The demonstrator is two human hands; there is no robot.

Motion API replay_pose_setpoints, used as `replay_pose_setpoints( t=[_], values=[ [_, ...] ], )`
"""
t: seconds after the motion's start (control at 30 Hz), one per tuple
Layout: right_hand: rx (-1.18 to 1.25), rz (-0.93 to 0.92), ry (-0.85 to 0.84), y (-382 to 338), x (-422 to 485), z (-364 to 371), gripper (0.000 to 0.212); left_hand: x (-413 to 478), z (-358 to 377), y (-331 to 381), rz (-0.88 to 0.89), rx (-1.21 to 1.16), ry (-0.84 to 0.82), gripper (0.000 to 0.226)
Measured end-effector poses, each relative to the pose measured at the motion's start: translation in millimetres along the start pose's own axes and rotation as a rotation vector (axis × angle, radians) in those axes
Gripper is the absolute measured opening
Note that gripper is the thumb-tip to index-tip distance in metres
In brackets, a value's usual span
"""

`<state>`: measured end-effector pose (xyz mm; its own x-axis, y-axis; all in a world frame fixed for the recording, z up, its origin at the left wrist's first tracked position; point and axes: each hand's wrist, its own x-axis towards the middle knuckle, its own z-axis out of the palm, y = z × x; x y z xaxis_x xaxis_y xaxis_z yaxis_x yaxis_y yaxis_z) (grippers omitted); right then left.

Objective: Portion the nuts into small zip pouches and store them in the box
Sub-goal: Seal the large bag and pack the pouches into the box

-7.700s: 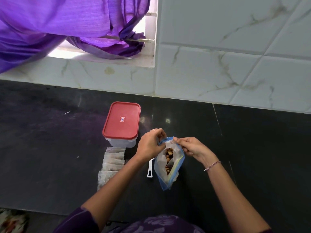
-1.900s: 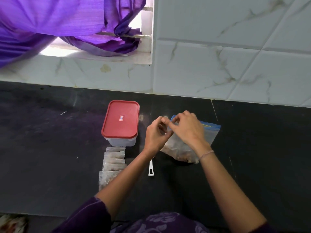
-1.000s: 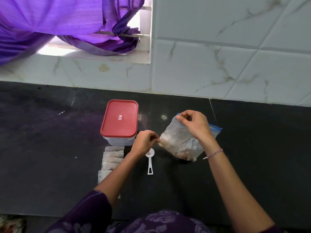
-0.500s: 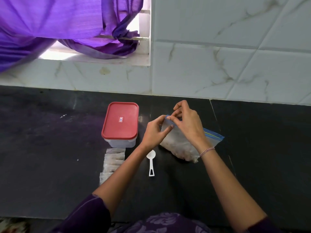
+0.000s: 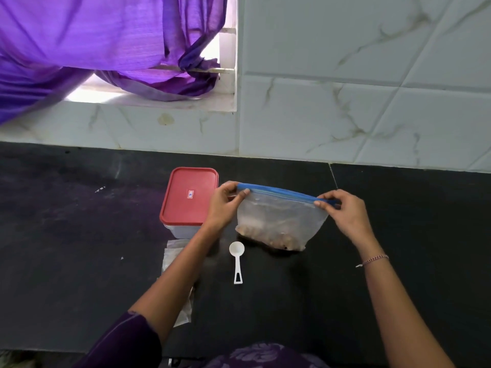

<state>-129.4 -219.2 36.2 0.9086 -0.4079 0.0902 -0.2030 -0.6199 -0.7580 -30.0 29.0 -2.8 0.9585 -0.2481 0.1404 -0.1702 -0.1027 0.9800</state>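
Change: both grips have drawn apart since half a second ago, from one corner of the zip bag to the two ends of its blue zip strip.
Zip bag: clear, stretched wide, bottom on the bench, just right of the box; nuts heaped along the bottom.
Left grip: pinches the strip's left end.
Right grip: pinches the right end; bracelet on that wrist.
Spoon: white, flat, just in front of the bag.
Box: clear, red lid on.
Small pouches: in front of the box, partly under the left forearm.
Bench: black stone, a seam meeting the wall.
Room: pale marbled wall tiles; purple curtain bunched on the window ledge, upper left.
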Motion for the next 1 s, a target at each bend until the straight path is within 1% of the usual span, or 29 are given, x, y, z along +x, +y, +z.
replay_pose_setpoints(
  t=[0.03,0.07,0.13,0.17,0.2,0.23,0.27,0.33,0.37,0.43,0.47,0.5,0.53,0.57,0.63,0.73,0.8,0.9,0.97,1.0],
  values=[
    [0.122,0.014,-0.008,1,2,2,0.008,1,-2,1,-0.020,-0.014,0.020,0.007],
    [0.229,0.032,-0.023,2,4,4,0.011,3,-4,0,-0.043,-0.025,0.037,0.013],
    [0.368,0.061,-0.052,9,6,10,0.018,6,-8,-8,-0.096,-0.011,0.061,0.039],
    [0.391,0.067,-0.057,14,8,13,0.020,5,-9,-10,-0.125,0.003,0.062,0.045],
    [0.376,0.074,-0.051,18,9,16,0.021,5,-10,-12,-0.144,-0.001,0.052,0.039],
    [0.355,0.075,-0.041,21,10,18,0.022,3,-10,-9,-0.155,0.003,0.043,0.023],
    [0.316,0.080,-0.024,24,11,21,0.021,2,-9,-8,-0.155,0.006,0.031,0.010],
    [0.202,0.046,0.004,23,9,24,0.017,1,-7,-7,-0.149,0.049,-0.016,0.024],
    [0.059,-0.011,0.025,20,8,26,0.016,1,-6,-4,-0.150,0.080,-0.054,0.025],
    [-0.372,-0.200,0.145,11,5,30,0.019,2,-5,-1,-0.138,0.156,-0.110,0.028],
    [-0.527,-0.316,0.221,6,3,34,0.021,4,-6,-3,-0.133,0.189,-0.122,0.030],
    [-0.593,-0.426,0.268,0,0,39,0.023,3,-5,0,-0.129,0.215,-0.132,0.031],
    [-0.610,-0.515,0.283,-4,-1,45,0.023,5,-5,0,-0.123,0.228,-0.137,0.033],
    [-0.613,-0.581,0.265,-10,-4,52,0.025,4,-5,2,-0.125,0.236,-0.138,0.033],
    [-0.646,-0.626,0.140,-15,-9,65,0.033,5,-5,5,-0.127,0.247,-0.130,0.036],
    [-0.648,-0.558,-0.086,-13,-10,73,0.042,3,-6,5,-0.095,0.311,-0.106,0.039],
    [-0.662,-0.584,-0.142,-10,-8,73,0.045,0,-7,4,-0.038,0.393,-0.107,0.039],
    [-0.623,-0.546,-0.287,-10,-5,68,0.037,-3,-8,0,0.040,0.507,-0.147,0.034],
    [-0.613,-0.504,-0.371,-13,-4,64,0.031,-5,-8,-1,0.017,0.508,-0.179,0.032],
    [-0.600,-0.502,-0.389,-15,-2,63,0.028,-6,-9,-1,-0.013,0.507,-0.197,0.034]
  ],
)
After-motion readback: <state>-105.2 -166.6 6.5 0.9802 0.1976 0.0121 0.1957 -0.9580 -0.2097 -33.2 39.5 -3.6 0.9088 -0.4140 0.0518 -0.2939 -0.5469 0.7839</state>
